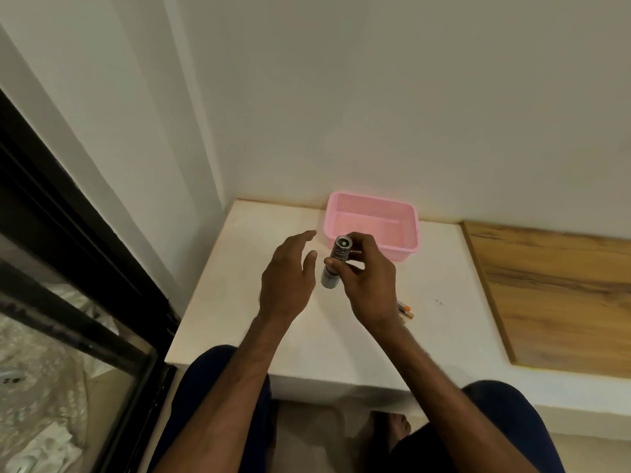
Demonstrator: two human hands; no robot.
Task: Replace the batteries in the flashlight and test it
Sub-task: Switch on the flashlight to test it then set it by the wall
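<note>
A small silver-grey flashlight (336, 262) is held up above the white ledge (239, 319), one round end facing the camera. My right hand (367, 281) grips it around the middle with thumb and fingers. My left hand (288, 278) hovers just left of it, fingers spread, holding nothing and not touching the flashlight. Loose batteries (406, 310) with orange ends lie on the ledge, partly hidden behind my right wrist.
A pink plastic basket (403, 220) stands against the wall behind my hands and looks empty. A wooden panel (553, 295) covers the ledge to the right. A dark-framed glass door (68, 254) runs along the left. My knees are below the ledge's front edge.
</note>
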